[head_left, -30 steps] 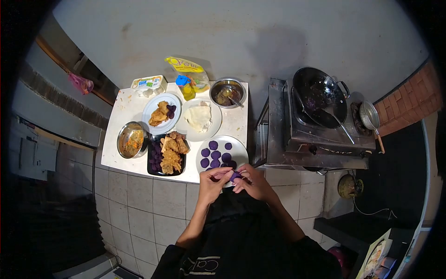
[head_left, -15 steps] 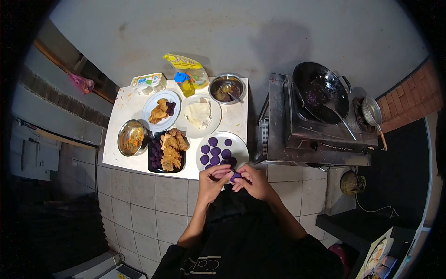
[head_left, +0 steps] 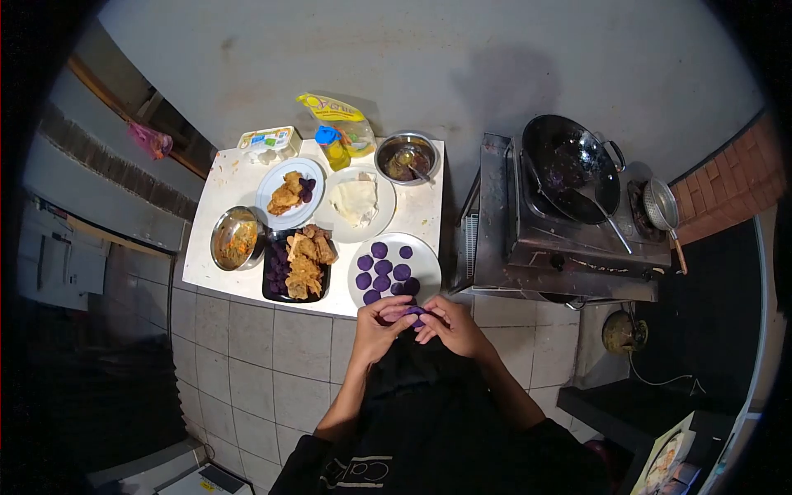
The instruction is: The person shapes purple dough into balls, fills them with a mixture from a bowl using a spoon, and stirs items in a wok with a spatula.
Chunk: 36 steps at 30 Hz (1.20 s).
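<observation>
Between both hands, just in front of the table's near edge, is a small piece of purple dough, partly covered by fingers. My left hand pinches it from the left, thumb on top. From the other side my right hand grips it with thumb and fingertips. Directly beyond the hands stands a white plate bearing several purple dough balls; my fingers overlap its near rim in this view.
The white table also carries a black tray of fried and purple food, a plate of pale sheets, a steel bowl with shredded filling, another metal bowl and an oil bottle. Right, a wok sits on the stove.
The view has shifted slightly. Both hands stay on the purple dough, with small finger movements turning or pressing it. Nothing on the table has visibly moved.
</observation>
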{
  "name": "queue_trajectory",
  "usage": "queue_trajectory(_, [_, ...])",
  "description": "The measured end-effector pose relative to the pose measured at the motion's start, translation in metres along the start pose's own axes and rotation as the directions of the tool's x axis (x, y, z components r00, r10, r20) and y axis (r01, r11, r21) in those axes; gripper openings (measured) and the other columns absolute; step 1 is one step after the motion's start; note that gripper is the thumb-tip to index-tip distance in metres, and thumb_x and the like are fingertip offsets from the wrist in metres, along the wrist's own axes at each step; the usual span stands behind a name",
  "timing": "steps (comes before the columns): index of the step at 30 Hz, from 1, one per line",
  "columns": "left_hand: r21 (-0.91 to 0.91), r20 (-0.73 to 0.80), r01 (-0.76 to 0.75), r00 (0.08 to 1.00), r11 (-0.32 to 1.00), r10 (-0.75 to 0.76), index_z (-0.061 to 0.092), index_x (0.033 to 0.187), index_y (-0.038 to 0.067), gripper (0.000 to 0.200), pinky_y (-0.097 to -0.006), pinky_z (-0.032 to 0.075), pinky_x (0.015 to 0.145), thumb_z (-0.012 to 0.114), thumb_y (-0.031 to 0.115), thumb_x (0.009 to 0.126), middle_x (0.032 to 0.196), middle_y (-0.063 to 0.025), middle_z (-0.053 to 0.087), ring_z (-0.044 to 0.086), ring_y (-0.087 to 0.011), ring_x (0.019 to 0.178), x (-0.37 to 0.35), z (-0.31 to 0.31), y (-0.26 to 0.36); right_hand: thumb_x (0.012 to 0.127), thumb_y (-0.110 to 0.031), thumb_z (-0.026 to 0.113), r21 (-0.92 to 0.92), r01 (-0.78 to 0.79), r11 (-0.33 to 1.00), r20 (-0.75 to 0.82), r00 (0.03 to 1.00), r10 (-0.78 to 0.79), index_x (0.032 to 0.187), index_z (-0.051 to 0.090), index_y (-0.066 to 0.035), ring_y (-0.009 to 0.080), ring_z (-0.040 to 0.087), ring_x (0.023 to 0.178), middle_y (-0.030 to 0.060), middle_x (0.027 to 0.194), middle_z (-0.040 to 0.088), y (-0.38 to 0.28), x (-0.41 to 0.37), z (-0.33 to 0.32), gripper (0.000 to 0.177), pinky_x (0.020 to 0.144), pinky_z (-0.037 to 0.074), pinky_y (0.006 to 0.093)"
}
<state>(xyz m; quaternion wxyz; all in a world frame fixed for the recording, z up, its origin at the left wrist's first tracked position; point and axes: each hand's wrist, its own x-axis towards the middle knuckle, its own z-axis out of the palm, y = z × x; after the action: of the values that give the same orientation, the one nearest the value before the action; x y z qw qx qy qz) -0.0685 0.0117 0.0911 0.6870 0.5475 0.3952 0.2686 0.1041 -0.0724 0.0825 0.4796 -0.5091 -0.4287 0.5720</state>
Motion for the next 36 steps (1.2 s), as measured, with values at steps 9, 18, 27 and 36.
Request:
queue_trajectory(9, [0.024,-0.008,-0.030,1.000,0.999,0.030,0.067,0.111,-0.004,0.034,-0.0261,0.055,0.079,0.078,-0.002,0.078,0.098,-0.0119,0.072,0.067,-0.0124,0.088,-0.003,0.009,0.000,0.100,-0.006,0.052,0.071,-0.047,0.996,-0.085,0.995,0.053,0.098,0.049,0.003,0.0185,0.068,0.066,0.0143,0.081,0.065,0.006,-0.002,0.000,0.010,0.058,0.058,0.0292])
queue_trajectory(18, [0.111,-0.060,-0.034,0.997,0.993,0.041,0.069,0.110,-0.004,0.028,-0.0254,0.055,0.077,0.075,0.002,0.083,0.096,-0.0106,0.072,0.067,-0.0127,0.086,0.000,0.025,-0.004,0.100,-0.010,0.054,0.115,0.004,0.993,-0.025,1.000,-0.001,0.100,0.052,0.005,0.0192,0.069,0.067,0.0143,0.081,0.064,0.014,0.000,-0.021,0.014,0.057,0.058,0.0293])
queue_trajectory(27, [-0.094,-0.199,0.028,0.979,0.995,-0.047,0.072,0.104,-0.002,0.019,-0.0232,0.053,0.072,0.073,0.008,0.087,0.089,-0.0064,0.072,0.065,-0.0096,0.081,0.008,0.061,-0.022,0.097,-0.007,0.058,0.046,0.000,0.999,-0.036,0.999,0.001,0.100,0.052,0.006,0.0191,0.070,0.068,0.0151,0.080,0.065,0.010,0.000,-0.048,0.015,0.058,0.060,0.0302])
queue_trajectory(36, [-0.188,-0.353,0.003,0.933,0.982,-0.071,0.072,0.103,-0.002,0.018,-0.0227,0.052,0.071,0.072,0.008,0.089,0.091,-0.0051,0.070,0.063,-0.0083,0.079,0.015,0.094,-0.025,0.095,-0.002,0.059,0.015,-0.083,0.996,0.097,0.992,0.082,0.097,0.051,0.005,0.0172,0.069,0.069,0.0112,0.079,0.064,0.015,0.011,-0.082,0.010,0.060,0.059,0.0294])
